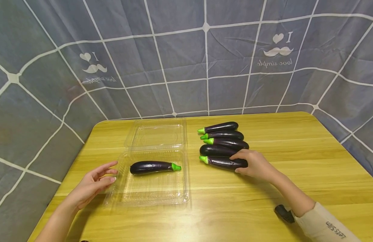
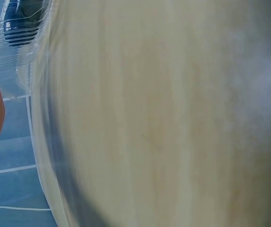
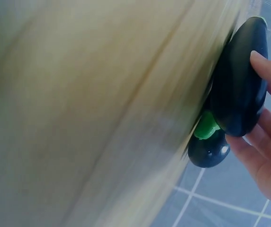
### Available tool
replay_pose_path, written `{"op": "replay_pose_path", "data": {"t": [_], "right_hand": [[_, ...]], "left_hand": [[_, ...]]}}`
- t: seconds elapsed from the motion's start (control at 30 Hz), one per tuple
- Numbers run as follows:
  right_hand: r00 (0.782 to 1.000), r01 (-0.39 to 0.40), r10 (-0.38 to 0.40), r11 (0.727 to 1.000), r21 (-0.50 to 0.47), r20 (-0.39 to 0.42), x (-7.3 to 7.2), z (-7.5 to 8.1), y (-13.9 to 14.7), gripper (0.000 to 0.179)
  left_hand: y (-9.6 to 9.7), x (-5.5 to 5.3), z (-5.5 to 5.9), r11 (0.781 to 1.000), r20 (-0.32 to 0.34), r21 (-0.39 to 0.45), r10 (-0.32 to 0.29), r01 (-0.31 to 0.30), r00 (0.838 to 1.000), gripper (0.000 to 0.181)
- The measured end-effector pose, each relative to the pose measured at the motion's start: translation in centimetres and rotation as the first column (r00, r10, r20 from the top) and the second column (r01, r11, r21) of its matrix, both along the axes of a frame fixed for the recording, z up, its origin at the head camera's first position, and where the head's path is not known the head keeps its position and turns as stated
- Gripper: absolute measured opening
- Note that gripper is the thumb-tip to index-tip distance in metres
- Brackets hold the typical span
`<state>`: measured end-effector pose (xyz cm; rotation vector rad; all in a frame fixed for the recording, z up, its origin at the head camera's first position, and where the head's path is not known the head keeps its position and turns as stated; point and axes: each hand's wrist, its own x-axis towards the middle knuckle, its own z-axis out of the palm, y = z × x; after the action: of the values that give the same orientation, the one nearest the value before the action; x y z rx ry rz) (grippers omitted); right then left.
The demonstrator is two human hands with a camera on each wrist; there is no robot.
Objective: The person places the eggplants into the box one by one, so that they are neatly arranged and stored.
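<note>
My right hand (image 1: 255,164) grips the nearest eggplant (image 1: 224,162) of a row, near its rounded end. In the right wrist view, the thumb lies on one side of that dark eggplant (image 3: 239,78) and the fingers on the other. To the left, a clear plastic clamshell box (image 1: 156,191) lies opened flat, its lid (image 1: 157,134) toward the back. One eggplant (image 1: 151,167) rests inside the base, green stem pointing right. My left hand (image 1: 91,185) is at the box's left edge with loosely bent fingers, holding nothing; whether it touches the rim I cannot tell.
Several more eggplants (image 1: 225,134) lie stacked side by side behind the gripped one, most stems to the left. The wooden table (image 1: 222,208) meets a grey checked curtain (image 1: 186,67) at the back and sides. A dark object (image 1: 284,214) sits by the right sleeve.
</note>
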<state>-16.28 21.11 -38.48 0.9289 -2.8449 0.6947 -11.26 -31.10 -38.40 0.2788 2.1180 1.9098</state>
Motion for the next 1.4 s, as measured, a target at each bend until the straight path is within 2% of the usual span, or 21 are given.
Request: {"op": "replay_pose_path", "data": {"t": [0.3, 0.67, 0.9, 1.23, 1.4], "right_hand": [[0.999, -0.02, 0.022, 0.999, -0.042, 0.032, 0.0, 0.7, -0.5, 0.033], [0.999, -0.042, 0.044, 0.997, -0.065, 0.027, 0.2, 1.4, -0.9, 0.034], [0.998, -0.045, 0.048, 0.995, -0.086, 0.032, 0.2, 2.4, -1.6, 0.034], [0.994, -0.106, 0.108, 0.989, -0.106, 0.015, 0.2, 3.5, -2.9, 0.034], [0.992, -0.115, 0.119, 0.988, -0.106, 0.034, 0.2, 4.0, -3.4, 0.036]], "left_hand": [[0.1, 0.0, 0.1, 1.0, -0.005, 0.003, 0.002, -0.002, 1.0, 0.047], [0.1, 0.1, -0.1, 1.0, -0.013, 0.025, -0.014, 0.015, 1.0, 0.048], [0.0, 0.1, 0.0, 1.0, -0.005, 0.001, -0.001, 0.001, 1.0, 0.047], [0.1, 0.1, 0.1, 0.999, 0.0, -0.033, 0.004, -0.004, 1.0, 0.047], [0.1, 0.1, 0.2, 0.999, -0.003, -0.037, 0.006, -0.006, 1.0, 0.047]]}}
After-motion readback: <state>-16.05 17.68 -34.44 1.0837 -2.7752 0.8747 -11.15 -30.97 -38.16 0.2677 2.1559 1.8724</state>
